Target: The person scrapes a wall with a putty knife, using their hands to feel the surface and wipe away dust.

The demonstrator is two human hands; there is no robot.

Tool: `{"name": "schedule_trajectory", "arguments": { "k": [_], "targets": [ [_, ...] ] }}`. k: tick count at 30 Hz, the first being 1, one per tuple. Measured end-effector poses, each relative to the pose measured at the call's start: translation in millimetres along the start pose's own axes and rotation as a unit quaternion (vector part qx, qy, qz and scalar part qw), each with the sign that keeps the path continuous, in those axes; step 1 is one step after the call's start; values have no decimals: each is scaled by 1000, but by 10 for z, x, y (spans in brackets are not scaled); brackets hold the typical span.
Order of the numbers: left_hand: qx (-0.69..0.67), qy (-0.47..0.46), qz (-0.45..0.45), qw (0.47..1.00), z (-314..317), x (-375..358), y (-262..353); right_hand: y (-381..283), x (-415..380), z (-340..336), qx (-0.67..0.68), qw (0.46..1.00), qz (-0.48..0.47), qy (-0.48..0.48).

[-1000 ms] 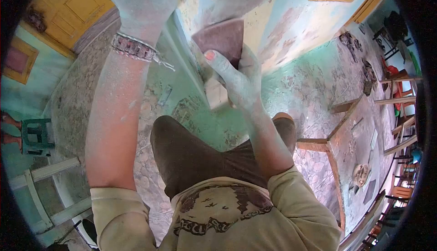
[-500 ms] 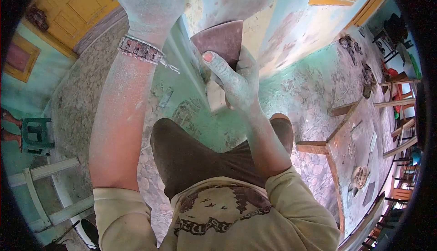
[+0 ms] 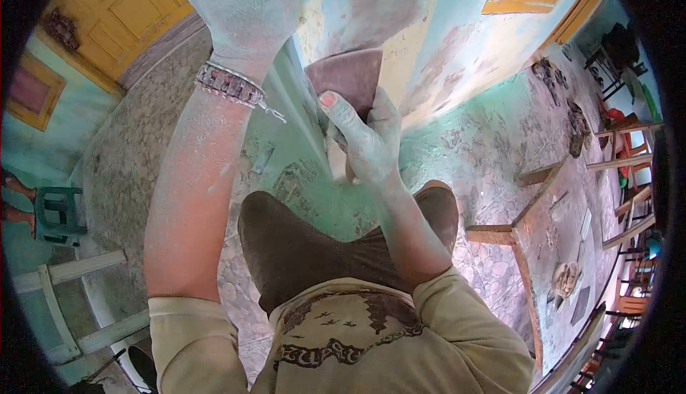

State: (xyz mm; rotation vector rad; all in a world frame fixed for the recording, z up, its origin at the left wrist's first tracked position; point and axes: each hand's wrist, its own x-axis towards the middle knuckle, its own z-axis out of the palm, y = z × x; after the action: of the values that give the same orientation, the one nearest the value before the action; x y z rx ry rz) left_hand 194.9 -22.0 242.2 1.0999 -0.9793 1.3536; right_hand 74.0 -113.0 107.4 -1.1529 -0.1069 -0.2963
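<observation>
My right hand grips a dark reddish-brown sheet of sandpaper, its thumb laid over the lower part and the other fingers behind. The sheet is against or very close to the corner of the patchy, painted wall. Higher up on the left, my left hand reaches toward the same wall corner. The top edge of the view cuts off its fingers, so their pose is hidden. Pale dust coats both hands and forearms. A beaded bracelet circles the left wrist.
At right stands a dusty wooden table with small items on it. A green plastic stool with a person's feet beside it is at far left. Below it is a white wooden frame. A yellow door stands upper left.
My right hand and the sandpaper have moved slightly down along the wall corner. My left hand has shifted a little to the right and down.
</observation>
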Motion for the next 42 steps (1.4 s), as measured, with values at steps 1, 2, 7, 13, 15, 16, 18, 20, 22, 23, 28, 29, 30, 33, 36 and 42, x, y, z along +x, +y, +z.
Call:
{"name": "schedule_trajectory", "arguments": {
  "k": [1,2,7,13,15,16,18,20,22,23,28,29,30,33,36,42],
  "targets": [
    [4,-6,11,1000,-29,14,-31,32,8,12,6,1000,-9,1],
    [0,-11,15,1000,-40,20,-43,54,17,17,13,1000,-20,2],
    [-13,-8,12,1000,-17,24,-29,155,-63,-31,23,999,35,13],
    [7,1,28,1000,-28,33,-68,142,-86,30,48,998,42,9],
    [0,5,22,1000,-18,27,-68,129,-89,60,55,997,45,14],
    [3,9,16,1000,-13,27,-51,103,-92,83,61,997,48,16],
    [16,4,25,1000,-31,19,-61,87,-113,76,61,996,55,15],
    [27,-6,47,999,-67,40,-118,74,-111,45,52,997,57,8],
    [26,2,41,999,-39,39,-88,75,-99,82,64,996,57,18],
    [21,6,30,999,-28,23,-69,75,-94,85,69,996,57,25],
    [3,-8,22,1000,-53,36,-61,57,-90,75,53,997,61,15],
    [-12,-11,23,1000,-61,28,-78,55,-94,69,54,996,70,18],
    [-26,-13,24,999,-57,36,-68,50,-83,84,59,996,59,18],
    [-89,-10,-2,996,-25,-9,-17,51,-79,112,68,997,40,24],
    [-85,-8,-14,996,-19,15,19,41,-76,119,67,997,36,18],
    [-121,0,-47,992,10,-20,72,-52,-32,171,107,994,12,14]
  ]
}}
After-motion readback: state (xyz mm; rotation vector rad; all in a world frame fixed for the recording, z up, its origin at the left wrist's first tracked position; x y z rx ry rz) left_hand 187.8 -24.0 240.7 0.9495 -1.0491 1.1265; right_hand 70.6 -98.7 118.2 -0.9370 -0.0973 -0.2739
